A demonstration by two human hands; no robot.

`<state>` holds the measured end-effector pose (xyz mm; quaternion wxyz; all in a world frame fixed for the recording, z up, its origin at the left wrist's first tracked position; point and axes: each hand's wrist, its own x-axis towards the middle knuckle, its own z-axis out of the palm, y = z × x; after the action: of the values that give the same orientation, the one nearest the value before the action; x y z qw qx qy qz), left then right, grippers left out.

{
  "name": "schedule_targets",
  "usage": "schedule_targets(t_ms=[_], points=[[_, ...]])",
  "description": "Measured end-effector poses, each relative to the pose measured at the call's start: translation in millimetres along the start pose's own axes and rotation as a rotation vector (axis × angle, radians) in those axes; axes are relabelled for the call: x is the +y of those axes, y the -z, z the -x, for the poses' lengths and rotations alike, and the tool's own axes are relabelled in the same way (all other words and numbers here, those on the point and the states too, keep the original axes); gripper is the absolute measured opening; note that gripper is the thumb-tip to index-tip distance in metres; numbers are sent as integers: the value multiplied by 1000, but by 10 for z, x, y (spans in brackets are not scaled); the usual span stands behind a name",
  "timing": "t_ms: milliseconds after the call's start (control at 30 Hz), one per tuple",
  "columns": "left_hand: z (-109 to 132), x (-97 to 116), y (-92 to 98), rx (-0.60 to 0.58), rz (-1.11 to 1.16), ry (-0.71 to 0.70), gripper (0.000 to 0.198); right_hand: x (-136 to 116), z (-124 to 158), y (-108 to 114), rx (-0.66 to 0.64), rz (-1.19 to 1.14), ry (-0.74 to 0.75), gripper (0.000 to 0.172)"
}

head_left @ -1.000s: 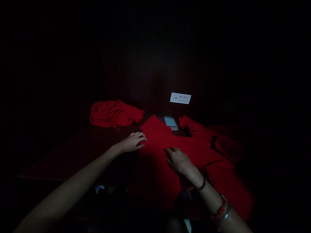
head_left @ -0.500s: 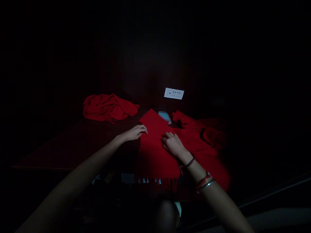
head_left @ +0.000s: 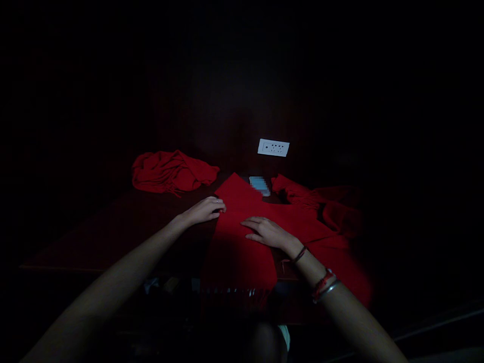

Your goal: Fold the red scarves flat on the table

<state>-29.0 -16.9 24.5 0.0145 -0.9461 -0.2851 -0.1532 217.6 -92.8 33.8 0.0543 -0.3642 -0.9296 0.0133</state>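
A red fringed scarf [head_left: 242, 247] lies spread on a dark table [head_left: 113, 237] in dim light, its fringe hanging over the near edge. My left hand [head_left: 204, 210] rests at the scarf's left edge, fingers curled on the cloth. My right hand [head_left: 266, 232] lies flat on the scarf's middle with its fingers stretched out to the left. Bracelets and a red thread circle my right wrist.
A bunched red scarf [head_left: 172, 171] lies at the table's back left. More crumpled red cloth [head_left: 317, 201] sits at the right. A white socket plate [head_left: 273, 147] is on the dark wall behind, and a small blurred pale object [head_left: 259, 185] lies below it.
My right hand went from curled up to flat and spread on the scarf, sliding slightly nearer. My left hand stayed at the scarf's left edge.
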Motion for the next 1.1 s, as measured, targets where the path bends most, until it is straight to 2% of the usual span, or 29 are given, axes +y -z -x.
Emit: schedule_targets(t_ms=[100,200,300,400,500,667,800,867,933,1000,1100], points=[[45,-29,17,-60,24,8,28,15,133,-26,-24,-16,-48,48],[77,9,30,-68,41,30,32,19,196,-13,0,-33,-118,48],[72,90,21,-45,19,89,25,-8,156,31,20,-20,-246,51],[51,133,-8,-68,4,146,27,-57,83,56,-29,57,-334,41],[39,121,-30,-117,31,180,30,-101,73,50,-71,126,-334,35],[44,90,-27,-125,57,221,35,-162,203,93,-92,154,-361,40],[54,121,-21,-26,66,194,31,-99,203,235,-84,4,-211,47],[53,166,-36,-10,80,225,38,-6,106,286,-48,-114,-125,47],[54,219,-56,-110,89,305,53,95,-38,276,27,-168,-138,46],[65,261,-64,-272,86,404,66,162,-184,199,56,-165,-236,52],[107,282,-28,-423,65,526,72,159,-312,27,-72,-155,-362,67]])
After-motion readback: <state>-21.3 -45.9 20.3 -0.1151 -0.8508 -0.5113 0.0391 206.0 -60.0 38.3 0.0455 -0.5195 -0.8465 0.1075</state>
